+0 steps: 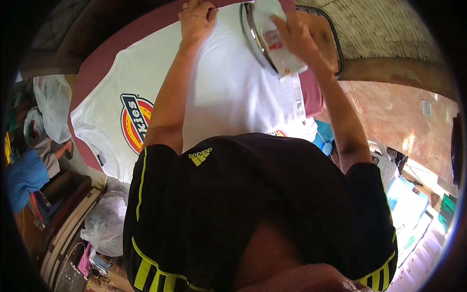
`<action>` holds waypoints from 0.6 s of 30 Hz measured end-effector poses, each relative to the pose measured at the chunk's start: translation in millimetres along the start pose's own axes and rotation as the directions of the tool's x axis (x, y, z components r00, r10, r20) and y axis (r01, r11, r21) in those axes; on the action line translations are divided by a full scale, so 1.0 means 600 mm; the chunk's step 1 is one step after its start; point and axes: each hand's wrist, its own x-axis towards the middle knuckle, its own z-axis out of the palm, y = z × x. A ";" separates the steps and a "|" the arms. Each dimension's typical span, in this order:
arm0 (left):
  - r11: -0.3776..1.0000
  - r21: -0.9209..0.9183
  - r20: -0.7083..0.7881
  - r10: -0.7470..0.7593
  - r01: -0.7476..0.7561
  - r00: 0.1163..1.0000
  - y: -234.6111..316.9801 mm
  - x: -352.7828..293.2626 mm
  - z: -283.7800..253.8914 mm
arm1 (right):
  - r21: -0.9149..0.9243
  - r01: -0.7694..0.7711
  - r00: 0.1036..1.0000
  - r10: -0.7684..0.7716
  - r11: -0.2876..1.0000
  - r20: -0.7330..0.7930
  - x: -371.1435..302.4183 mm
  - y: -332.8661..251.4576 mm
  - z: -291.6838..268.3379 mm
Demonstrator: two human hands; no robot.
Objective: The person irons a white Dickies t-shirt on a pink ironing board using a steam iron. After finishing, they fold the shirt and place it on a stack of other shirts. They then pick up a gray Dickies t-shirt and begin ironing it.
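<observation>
Black short-sleeved top (272, 194) with yellow piping and stripes, worn by the person, lies nearest the camera and covers the lower middle of the view. Beyond it, a white cotton T-shirt (219, 87) with a round red, yellow and dark-blue chest print (136, 119) is spread sideways over a worktop covered in maroon cloth (92, 73), neckline to the left, hem to the right. Over its far right part is a white electric iron (272, 41) with a shiny metal rim; blur hides whether its plate touches the cloth. The right hand (297, 36) has its fingers closed around the iron's handle. The left hand (197, 20) rests at the shirt's far edge, fingers loosely curled; I cannot tell whether they pinch the fabric.

Smoothing looks partway along, I judge: the chest panel lies fairly flat, while soft ripples show around the neckline and toward the hem, so those parts seem left to do. The underside is hidden.

Farther out, a black metal frame (339, 36) edges a brown panel just beside the iron. To the left are a clear plastic bag (51, 107), a blue cloth (26, 177) and a second, crumpled plastic bag (104, 226).
</observation>
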 end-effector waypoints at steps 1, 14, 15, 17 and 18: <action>1.000 -0.010 -0.009 0.007 -0.007 1.000 0.004 0.000 -0.004 | 0.062 -0.009 0.999 0.006 0.998 0.040 -0.018 -0.020 -0.011; 0.864 0.490 0.357 -0.076 -0.117 0.931 -0.168 -0.049 -0.207 | 0.399 -0.345 0.929 0.248 0.850 0.275 0.152 0.024 0.067; 0.855 0.508 0.314 -0.072 -0.104 0.947 -0.200 -0.067 -0.241 | 0.420 -0.309 0.932 0.184 0.853 0.313 0.152 0.030 0.059; 0.823 0.565 0.331 -0.156 -0.063 0.931 -0.231 -0.076 -0.303 | 0.447 -0.202 0.935 0.035 0.872 0.354 0.152 0.044 0.045; 0.816 0.578 0.352 -0.233 -0.014 0.906 -0.245 -0.076 -0.324 | 0.487 -0.202 0.912 -0.019 0.850 0.410 0.158 0.050 0.034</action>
